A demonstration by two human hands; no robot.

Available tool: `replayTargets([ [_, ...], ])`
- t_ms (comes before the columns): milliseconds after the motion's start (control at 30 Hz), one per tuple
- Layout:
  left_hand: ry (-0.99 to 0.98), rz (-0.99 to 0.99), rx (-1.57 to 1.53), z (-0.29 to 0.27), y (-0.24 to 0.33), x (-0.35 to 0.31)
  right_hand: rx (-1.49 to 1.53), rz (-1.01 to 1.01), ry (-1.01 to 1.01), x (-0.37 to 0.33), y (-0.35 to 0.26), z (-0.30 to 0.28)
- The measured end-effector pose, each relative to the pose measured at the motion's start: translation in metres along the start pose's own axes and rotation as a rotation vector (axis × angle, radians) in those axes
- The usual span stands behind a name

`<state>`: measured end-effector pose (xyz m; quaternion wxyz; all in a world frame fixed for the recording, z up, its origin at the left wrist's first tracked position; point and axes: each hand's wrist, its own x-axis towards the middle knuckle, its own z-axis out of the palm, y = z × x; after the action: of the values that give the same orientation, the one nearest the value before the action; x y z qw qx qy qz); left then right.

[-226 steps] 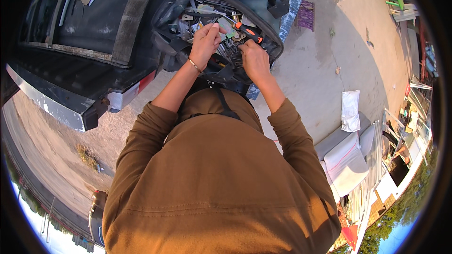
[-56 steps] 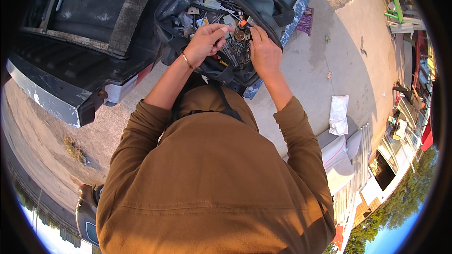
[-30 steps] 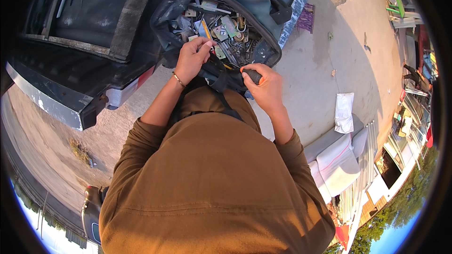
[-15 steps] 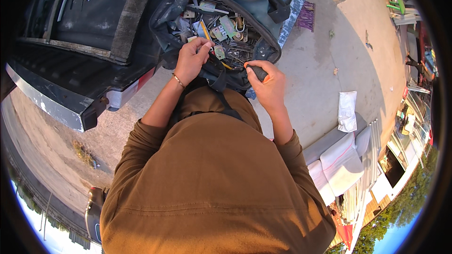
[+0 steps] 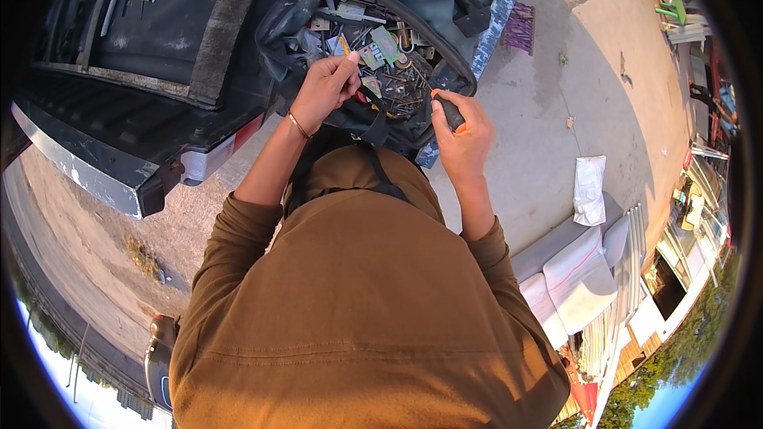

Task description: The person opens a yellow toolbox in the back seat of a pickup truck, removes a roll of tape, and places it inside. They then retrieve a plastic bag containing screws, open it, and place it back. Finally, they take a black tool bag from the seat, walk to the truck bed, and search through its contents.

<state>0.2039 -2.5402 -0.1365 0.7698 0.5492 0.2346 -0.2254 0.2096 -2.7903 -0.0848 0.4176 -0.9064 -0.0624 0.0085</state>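
Observation:
A dark tool bag gapes open in front of me, full of loose screws, small metal parts and little packets. My right hand is wrapped round the black-and-orange handle of a screwdriver at the bag's near right edge. Its thin shaft seems to point into the bag. Over the near left edge, my left hand is closed with thumb and fingers together. Whatever it pinches, if anything, is too small to make out. Just beyond those fingers lies a yellow stick-like tool, partly hidden.
The bag rests on a black truck tailgate with a worn metal edge. To the right is a concrete floor with a purple bundle and a white sack. Further right lie panels and piled scrap.
My right hand has moved slightly right, away from the bag, with the screwdriver. My left hand has risen a little and its fingers have curled in more.

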Motion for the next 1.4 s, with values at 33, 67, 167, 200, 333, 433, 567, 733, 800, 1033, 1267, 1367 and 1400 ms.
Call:
replayTargets([
  [33,-0.015,0.002,0.022,0.001,0.002,0.003,0.032,-0.007,0.005,0.0,0.002,0.002],
  [67,-0.046,0.043,0.034,0.002,0.004,0.006,0.069,-0.007,0.016,0.001,0.004,0.003],
  [167,-0.097,0.131,0.071,0.006,0.006,0.019,0.14,0.066,-0.036,0.0,0.009,0.006],
  [200,-0.086,0.139,0.085,0.008,0.005,0.025,0.116,0.054,-0.027,0.001,0.012,0.007],
  [333,-0.109,0.211,0.198,0.012,0.003,0.05,0.068,0.101,0.038,-0.001,0.018,0.008],
  [433,-0.027,0.335,0.841,0.016,-0.002,0.059,0.108,0.122,0.088,-0.005,0.021,0.006],
  [567,-0.004,0.352,1.417,0.036,-0.018,0.061,0.153,0.072,0.131,-0.006,0.023,0.004],
  [733,-0.004,0.325,1.683,0.054,-0.03,0.065,0.192,0.133,0.135,-0.011,0.022,-0.002],
  [800,0.003,0.35,1.702,0.056,-0.034,0.064,0.208,0.152,0.143,-0.014,0.023,-0.006],
  [1033,0.062,0.406,1.695,0.059,-0.044,0.066,0.244,0.111,0.176,-0.016,0.029,-0.01],
  [1267,0.111,0.38,1.645,0.06,-0.045,0.066,0.221,0.076,0.169,-0.013,0.035,-0.012],
  [1367,0.107,0.339,1.599,0.055,-0.042,0.066,0.219,0.098,0.151,-0.012,0.035,-0.011],
  [1400,0.101,0.33,1.587,0.052,-0.04,0.067,0.201,0.091,0.152,-0.012,0.035,-0.011],
])
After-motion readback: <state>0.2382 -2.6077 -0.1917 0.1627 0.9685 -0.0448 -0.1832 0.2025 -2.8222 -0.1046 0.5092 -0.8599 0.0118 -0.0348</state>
